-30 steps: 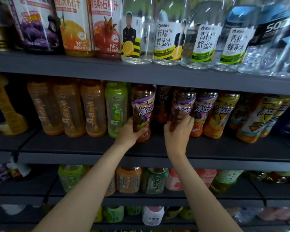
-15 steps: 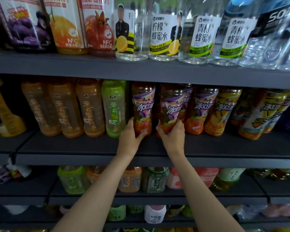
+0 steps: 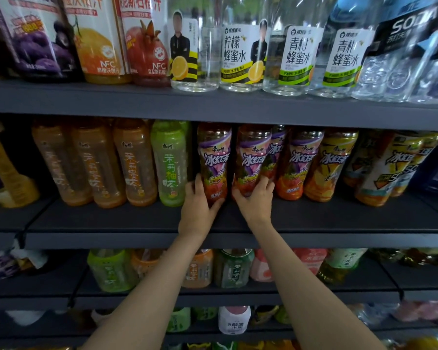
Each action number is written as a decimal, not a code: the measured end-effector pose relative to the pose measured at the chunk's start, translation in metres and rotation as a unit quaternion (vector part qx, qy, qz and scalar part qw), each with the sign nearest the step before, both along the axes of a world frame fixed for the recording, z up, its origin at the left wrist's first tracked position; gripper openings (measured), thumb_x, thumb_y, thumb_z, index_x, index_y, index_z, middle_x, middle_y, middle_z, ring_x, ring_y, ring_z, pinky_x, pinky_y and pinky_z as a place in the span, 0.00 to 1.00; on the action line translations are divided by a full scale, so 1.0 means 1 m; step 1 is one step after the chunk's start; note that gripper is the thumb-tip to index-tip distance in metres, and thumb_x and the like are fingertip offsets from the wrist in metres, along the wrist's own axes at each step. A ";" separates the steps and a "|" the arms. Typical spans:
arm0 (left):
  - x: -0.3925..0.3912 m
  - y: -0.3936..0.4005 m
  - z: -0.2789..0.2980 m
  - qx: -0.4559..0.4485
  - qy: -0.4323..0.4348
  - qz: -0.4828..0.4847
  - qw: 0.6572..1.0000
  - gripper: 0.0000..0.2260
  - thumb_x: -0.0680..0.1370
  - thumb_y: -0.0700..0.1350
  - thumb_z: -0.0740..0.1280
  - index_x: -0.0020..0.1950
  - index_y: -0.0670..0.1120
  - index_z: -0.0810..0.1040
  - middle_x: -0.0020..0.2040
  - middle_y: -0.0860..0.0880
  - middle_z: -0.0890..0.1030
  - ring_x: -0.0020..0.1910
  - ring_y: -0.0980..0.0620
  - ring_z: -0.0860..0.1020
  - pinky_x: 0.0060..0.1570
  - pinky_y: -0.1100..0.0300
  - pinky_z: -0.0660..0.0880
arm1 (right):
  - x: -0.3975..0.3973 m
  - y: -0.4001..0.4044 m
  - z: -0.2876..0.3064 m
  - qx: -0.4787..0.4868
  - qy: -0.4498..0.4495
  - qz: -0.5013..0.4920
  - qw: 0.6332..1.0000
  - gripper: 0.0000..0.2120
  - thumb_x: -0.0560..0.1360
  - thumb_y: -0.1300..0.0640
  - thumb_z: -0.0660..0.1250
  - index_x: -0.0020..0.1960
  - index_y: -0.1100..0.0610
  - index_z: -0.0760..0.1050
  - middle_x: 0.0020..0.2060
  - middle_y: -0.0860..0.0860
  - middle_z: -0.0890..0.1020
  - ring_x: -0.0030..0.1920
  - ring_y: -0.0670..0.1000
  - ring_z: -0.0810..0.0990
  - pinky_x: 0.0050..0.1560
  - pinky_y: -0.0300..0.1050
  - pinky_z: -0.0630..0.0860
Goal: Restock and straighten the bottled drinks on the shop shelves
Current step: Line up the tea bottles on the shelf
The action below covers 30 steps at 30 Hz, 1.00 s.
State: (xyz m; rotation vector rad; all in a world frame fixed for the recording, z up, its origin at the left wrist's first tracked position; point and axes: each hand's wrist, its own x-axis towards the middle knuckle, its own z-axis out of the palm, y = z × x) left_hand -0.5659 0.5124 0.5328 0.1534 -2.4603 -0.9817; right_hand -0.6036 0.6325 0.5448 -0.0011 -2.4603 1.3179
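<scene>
Squaring up two purple-labelled iced tea bottles on the middle shelf (image 3: 314, 218), I have one in each grip, low on the body, where a small push turns or slides it without tipping it. My left hand (image 3: 197, 208) curls round the base of the left bottle (image 3: 214, 160), thumb at its front. My right hand (image 3: 254, 200) wraps the foot of the right bottle (image 3: 252, 160), fingers spread across its lower label. Both bottles stand upright, just beside each other with a narrow dark gap between them, labels facing out, near the front of the row. To their left stands a green tea bottle (image 3: 170, 162) beside amber ones; to their right run more iced tea bottles, tilted in this wide view. The top shelf carries juice cartons and clear honey-water bottles (image 3: 240, 54). I judge this pair nearly aligned; the shelves below look less orderly.
</scene>
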 end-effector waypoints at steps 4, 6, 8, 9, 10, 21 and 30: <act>0.001 -0.002 0.000 -0.002 0.000 -0.013 1.000 0.35 0.76 0.50 0.66 0.76 0.43 0.50 0.70 0.43 0.64 0.67 0.45 0.67 0.60 0.56 0.67 | 0.004 -0.002 0.000 0.013 0.017 0.001 1.000 0.31 0.69 0.49 0.73 0.61 0.65 0.62 0.59 0.60 0.67 0.58 0.61 0.70 0.58 0.55 0.72; 0.000 -0.003 0.000 -0.003 0.003 -0.022 1.000 0.35 0.77 0.48 0.65 0.76 0.42 0.49 0.71 0.43 0.65 0.68 0.46 0.67 0.63 0.57 0.66 | 0.005 -0.002 0.001 0.020 0.020 -0.001 1.000 0.32 0.69 0.48 0.73 0.60 0.65 0.63 0.58 0.60 0.67 0.58 0.61 0.70 0.57 0.55 0.72; -0.001 -0.003 -0.001 -0.003 0.003 -0.028 1.000 0.34 0.77 0.46 0.65 0.76 0.42 0.49 0.72 0.43 0.65 0.68 0.46 0.67 0.64 0.56 0.66 | 0.005 -0.002 0.001 0.025 0.022 -0.002 0.999 0.32 0.68 0.47 0.73 0.61 0.65 0.63 0.58 0.60 0.67 0.58 0.61 0.70 0.57 0.55 0.72; -0.001 -0.004 -0.002 -0.003 0.004 -0.029 1.000 0.34 0.77 0.46 0.65 0.76 0.42 0.49 0.72 0.43 0.65 0.68 0.46 0.68 0.64 0.55 0.67 | 0.005 -0.002 0.001 0.026 0.022 -0.002 0.999 0.32 0.68 0.48 0.73 0.61 0.65 0.63 0.58 0.60 0.67 0.58 0.61 0.70 0.57 0.54 0.72; -0.002 -0.004 -0.003 -0.003 0.005 -0.030 1.000 0.34 0.77 0.46 0.65 0.76 0.42 0.49 0.72 0.43 0.66 0.68 0.46 0.68 0.64 0.54 0.68 | 0.005 -0.002 0.001 0.024 0.022 -0.002 0.999 0.33 0.68 0.48 0.74 0.61 0.65 0.63 0.58 0.60 0.67 0.58 0.60 0.70 0.57 0.54 0.72; 0.003 0.002 -0.002 -0.026 0.001 -0.006 1.000 0.32 0.79 0.46 0.62 0.76 0.41 0.49 0.72 0.41 0.63 0.65 0.43 0.70 0.60 0.53 0.69 | 0.006 0.007 0.002 -0.016 0.019 0.028 0.999 0.31 0.69 0.49 0.73 0.62 0.64 0.66 0.59 0.58 0.68 0.59 0.56 0.70 0.57 0.44 0.70; 0.005 0.004 0.001 -0.044 -0.015 0.004 0.999 0.32 0.79 0.47 0.62 0.76 0.41 0.47 0.72 0.42 0.64 0.65 0.44 0.71 0.58 0.53 0.70 | -0.023 0.020 0.023 0.091 0.012 -0.083 0.992 0.28 0.79 0.57 0.58 0.73 0.67 0.52 0.67 0.61 0.69 0.67 0.60 0.66 0.61 0.49 0.69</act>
